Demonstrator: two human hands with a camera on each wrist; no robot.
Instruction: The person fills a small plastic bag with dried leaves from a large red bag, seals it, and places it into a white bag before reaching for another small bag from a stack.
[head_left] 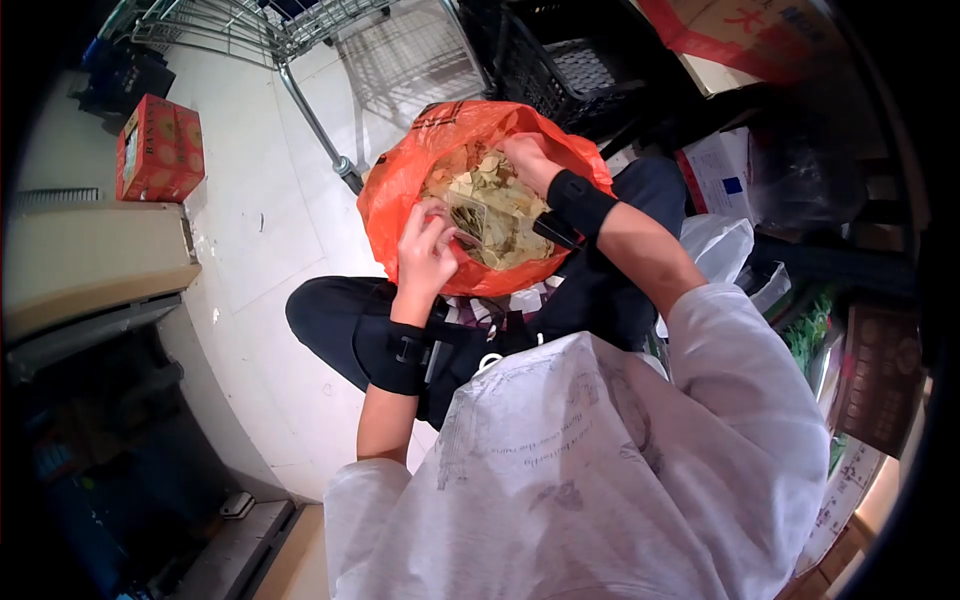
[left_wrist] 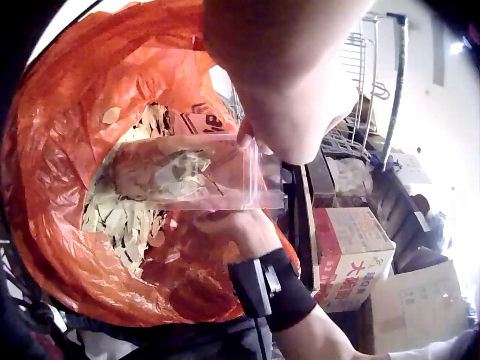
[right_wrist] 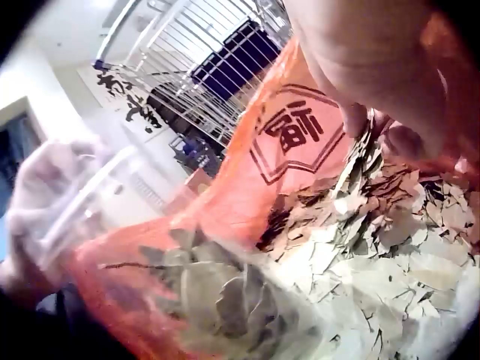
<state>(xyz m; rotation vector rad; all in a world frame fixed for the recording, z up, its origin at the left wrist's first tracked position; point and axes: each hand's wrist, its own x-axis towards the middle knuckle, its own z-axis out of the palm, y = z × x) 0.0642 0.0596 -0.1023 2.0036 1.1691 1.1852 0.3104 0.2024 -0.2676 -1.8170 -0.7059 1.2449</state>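
Observation:
An orange-red plastic bag [head_left: 385, 215] full of dried, pale green-brown leaves [head_left: 480, 180] stands open between the person's legs. At its near left side the left hand [head_left: 425, 250] holds a clear zip-top bag [left_wrist: 217, 176] by its mouth end. Some leaves, one with a stem, lie inside that clear bag, which leans over the loose leaves. Across the opening, the right hand [head_left: 530, 160] reaches in by the far right wall. In the right wrist view its fingertips [right_wrist: 356, 116] pinch a small bunch of leaves [right_wrist: 360, 157] just above the pile.
A wire shopping cart [head_left: 230, 35] stands beyond the bag, with a black plastic crate [head_left: 570, 75] to its right. A red carton [head_left: 160, 150] sits at the left on the pale floor. Cartons and plastic bags [head_left: 715, 245] crowd the right side.

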